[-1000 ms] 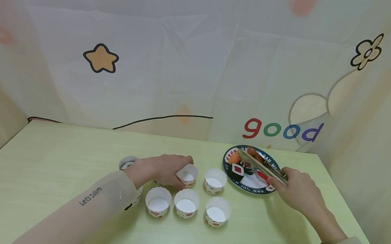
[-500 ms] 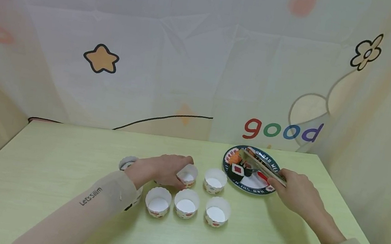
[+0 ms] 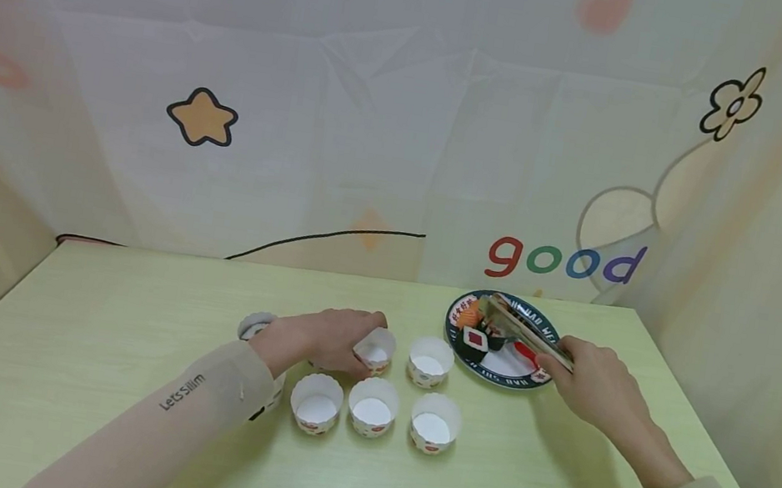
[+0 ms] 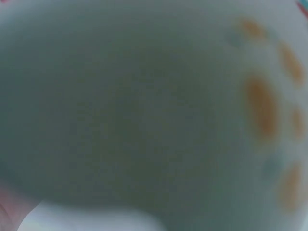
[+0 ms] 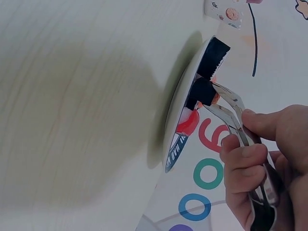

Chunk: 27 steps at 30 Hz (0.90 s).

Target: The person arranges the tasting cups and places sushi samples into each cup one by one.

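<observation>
Right hand (image 3: 595, 382): my fingers pinch the tongs (image 3: 528, 334)
Sushi roll (image 5: 204, 90): on the plate (image 3: 502, 365), seemingly between the tongs' tips
Left hand (image 3: 332, 336): fingers round a cup (image 3: 375, 350)
Pick-up: gripping step, I judge; next needs steady squeeze

High head view, left wrist seemingly blocked

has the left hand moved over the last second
No. In the head view, the left hand shows no visible shift either way against the printed orange star, and stays at the same white cup.
</observation>
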Each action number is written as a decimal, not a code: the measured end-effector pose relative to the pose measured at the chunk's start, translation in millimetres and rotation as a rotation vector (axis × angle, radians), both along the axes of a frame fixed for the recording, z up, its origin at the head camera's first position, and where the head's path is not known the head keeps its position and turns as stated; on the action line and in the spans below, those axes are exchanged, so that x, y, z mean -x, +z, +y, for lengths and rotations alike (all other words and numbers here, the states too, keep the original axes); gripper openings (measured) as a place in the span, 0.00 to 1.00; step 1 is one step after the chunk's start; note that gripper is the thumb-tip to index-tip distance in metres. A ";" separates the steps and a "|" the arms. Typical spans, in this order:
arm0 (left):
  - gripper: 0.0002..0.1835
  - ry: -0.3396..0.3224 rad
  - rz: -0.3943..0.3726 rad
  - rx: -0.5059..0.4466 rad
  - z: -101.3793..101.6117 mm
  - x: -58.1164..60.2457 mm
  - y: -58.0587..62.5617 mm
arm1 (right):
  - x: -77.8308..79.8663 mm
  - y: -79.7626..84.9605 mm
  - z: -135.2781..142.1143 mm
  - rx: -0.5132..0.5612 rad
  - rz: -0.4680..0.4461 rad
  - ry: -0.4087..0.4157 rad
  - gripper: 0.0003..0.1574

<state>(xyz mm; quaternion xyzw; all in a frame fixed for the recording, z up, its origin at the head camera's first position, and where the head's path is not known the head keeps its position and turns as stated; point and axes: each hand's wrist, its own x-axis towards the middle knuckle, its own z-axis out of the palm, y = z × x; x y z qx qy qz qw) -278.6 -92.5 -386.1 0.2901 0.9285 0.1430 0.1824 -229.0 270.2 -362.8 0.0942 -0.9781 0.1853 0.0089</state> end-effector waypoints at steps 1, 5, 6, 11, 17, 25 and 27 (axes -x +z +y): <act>0.34 0.000 0.000 0.001 0.0 0.0 0.0 | -0.1 0.3 0.0 0.001 0.001 0.001 0.17; 0.33 0.003 -0.004 0.000 0.0 -0.3 0.0 | -0.8 1.4 0.0 0.006 0.000 -0.003 0.17; 0.33 0.003 -0.005 0.000 0.1 -0.2 0.1 | -1.0 1.7 0.1 0.007 0.001 -0.005 0.18; 0.33 0.008 -0.009 -0.006 0.3 -0.4 0.4 | -2.1 3.4 0.1 0.011 0.013 -0.012 0.19; 0.33 0.003 -0.007 0.002 0.4 -0.3 -0.1 | -3.0 3.8 -0.1 0.010 0.021 -0.008 0.19; 0.33 -0.001 -0.005 -0.008 0.3 0.5 0.0 | -2.8 4.2 -0.4 0.018 0.029 -0.011 0.20; 0.33 -0.002 -0.006 -0.009 0.1 0.4 0.0 | -2.8 4.4 -0.7 0.016 0.028 -0.012 0.20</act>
